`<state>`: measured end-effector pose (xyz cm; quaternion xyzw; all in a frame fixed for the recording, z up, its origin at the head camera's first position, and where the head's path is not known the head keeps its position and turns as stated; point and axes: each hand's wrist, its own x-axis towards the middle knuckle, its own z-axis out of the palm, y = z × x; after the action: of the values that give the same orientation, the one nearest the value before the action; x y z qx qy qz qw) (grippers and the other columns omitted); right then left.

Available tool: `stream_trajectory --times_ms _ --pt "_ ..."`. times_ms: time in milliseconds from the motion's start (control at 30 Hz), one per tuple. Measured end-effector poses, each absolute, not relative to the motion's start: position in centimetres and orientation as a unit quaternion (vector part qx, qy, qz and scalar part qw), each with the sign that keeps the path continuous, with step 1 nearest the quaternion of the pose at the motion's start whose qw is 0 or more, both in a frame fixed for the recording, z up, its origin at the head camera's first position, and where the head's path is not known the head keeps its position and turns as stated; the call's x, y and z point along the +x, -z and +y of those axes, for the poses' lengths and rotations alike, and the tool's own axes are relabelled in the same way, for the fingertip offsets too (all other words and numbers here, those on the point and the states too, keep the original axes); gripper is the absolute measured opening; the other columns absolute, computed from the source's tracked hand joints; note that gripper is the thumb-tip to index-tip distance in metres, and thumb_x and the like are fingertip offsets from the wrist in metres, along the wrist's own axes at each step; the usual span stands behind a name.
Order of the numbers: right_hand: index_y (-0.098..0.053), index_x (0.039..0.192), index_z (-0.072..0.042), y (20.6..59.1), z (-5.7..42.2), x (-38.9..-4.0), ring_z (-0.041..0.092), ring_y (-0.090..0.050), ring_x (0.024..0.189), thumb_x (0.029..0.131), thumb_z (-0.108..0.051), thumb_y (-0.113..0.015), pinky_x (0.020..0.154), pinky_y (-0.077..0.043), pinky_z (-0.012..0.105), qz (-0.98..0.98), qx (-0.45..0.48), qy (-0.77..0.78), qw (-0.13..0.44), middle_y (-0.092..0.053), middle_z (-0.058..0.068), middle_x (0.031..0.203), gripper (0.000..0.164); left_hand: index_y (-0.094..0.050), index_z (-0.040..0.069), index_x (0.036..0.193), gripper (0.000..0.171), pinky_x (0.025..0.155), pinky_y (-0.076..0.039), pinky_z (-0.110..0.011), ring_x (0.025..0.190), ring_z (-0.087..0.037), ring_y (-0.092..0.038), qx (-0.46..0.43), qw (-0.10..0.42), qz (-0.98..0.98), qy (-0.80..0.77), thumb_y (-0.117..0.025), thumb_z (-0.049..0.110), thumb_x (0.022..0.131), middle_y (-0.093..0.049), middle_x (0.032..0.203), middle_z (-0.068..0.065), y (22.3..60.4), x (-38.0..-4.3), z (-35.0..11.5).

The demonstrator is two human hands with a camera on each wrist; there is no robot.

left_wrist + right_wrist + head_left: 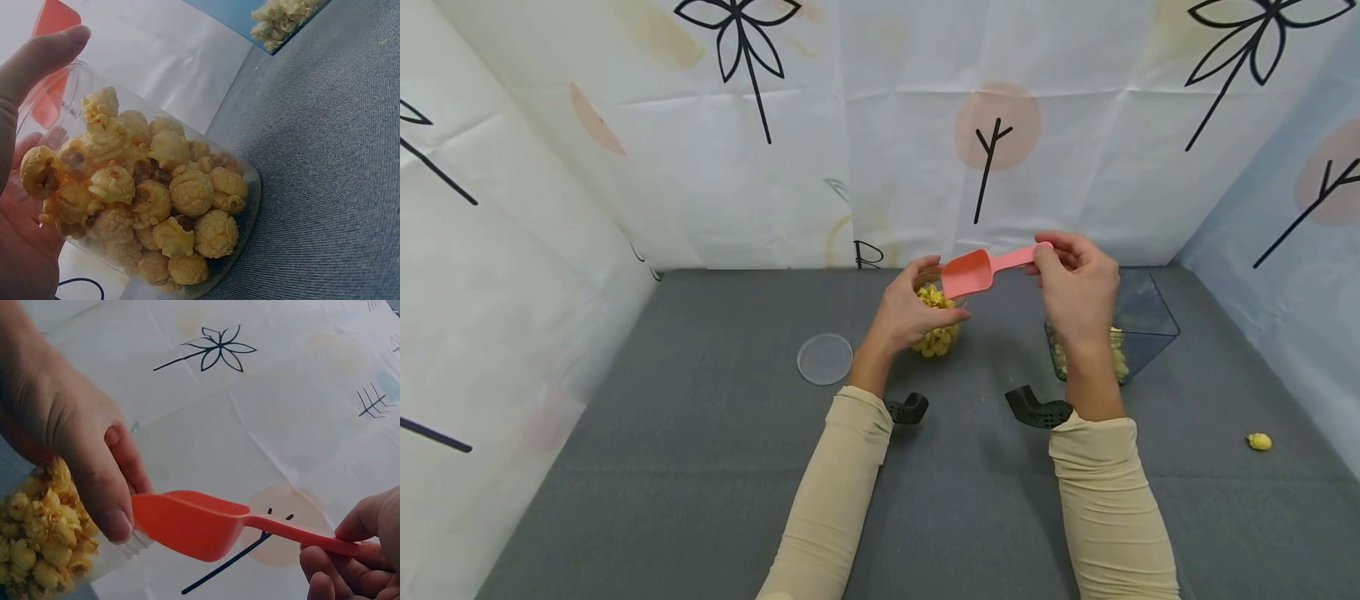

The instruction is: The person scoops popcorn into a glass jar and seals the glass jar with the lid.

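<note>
My left hand (910, 310) grips a clear jar (247, 187) around its upper part, thumb on one side and fingers on the other. Yellow popcorn (937, 342) fills much of the jar, which leans in the left wrist view. A coral-red scoop (967, 273) is pinched at its handle end by my right hand (1078, 279). The scoop's front edge lies at the jar's mouth, beside the left thumb; no popcorn shows in its bowl in the head view.
Behind my right wrist stands a clear bin (1146, 312) with popcorn at its bottom. A round clear lid (825, 359) lies left of the jar. One popcorn piece (1259, 442) sits on the grey table (700, 517) at the right. A patterned cloth (895, 125) hangs behind.
</note>
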<state>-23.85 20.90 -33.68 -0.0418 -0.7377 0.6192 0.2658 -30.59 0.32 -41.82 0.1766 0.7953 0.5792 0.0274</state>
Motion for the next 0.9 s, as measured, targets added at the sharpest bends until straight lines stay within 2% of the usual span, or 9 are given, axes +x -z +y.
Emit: stream_trajectory --times_ms 200,433,900 --pt "-0.071 0.115 0.005 33.1 21.2 -23.8 0.004 -0.068 0.066 0.096 -0.012 -0.066 0.065 -0.054 0.015 -0.683 -0.053 -0.672 0.281 -0.072 -0.004 0.081 0.025 -0.045 0.031 0.149 0.092 0.114 -0.044 -0.049 0.142 -0.016 -0.048 0.177 0.026 0.794 -0.581 -0.093 0.038 0.072 -0.059 0.143 0.011 41.6 -30.5 0.3" --pt "-0.075 0.1 -0.005 31.9 22.3 -22.8 0.009 -0.069 0.065 0.094 -0.007 -0.069 0.064 -0.055 0.017 -0.632 -0.054 -0.707 0.312 -0.072 0.001 0.083 0.009 -0.045 0.032 0.148 0.091 0.112 -0.046 -0.047 0.14 -0.015 -0.048 0.178 0.029 0.79 -0.585 -0.094 0.037 0.072 -0.06 0.143 0.011 41.6 -30.4 0.3" --pt "-0.077 0.098 -0.002 30.9 26.6 -21.0 0.01 -0.068 0.058 0.09 -0.002 -0.072 0.058 -0.054 0.016 -0.552 -0.115 -0.734 0.379 -0.074 0.005 0.086 0.01 -0.044 0.036 0.148 0.09 0.11 -0.047 -0.048 0.141 -0.02 -0.049 0.181 0.036 0.788 -0.588 -0.093 0.037 0.073 -0.058 0.148 0.006 41.8 -30.4 0.1"
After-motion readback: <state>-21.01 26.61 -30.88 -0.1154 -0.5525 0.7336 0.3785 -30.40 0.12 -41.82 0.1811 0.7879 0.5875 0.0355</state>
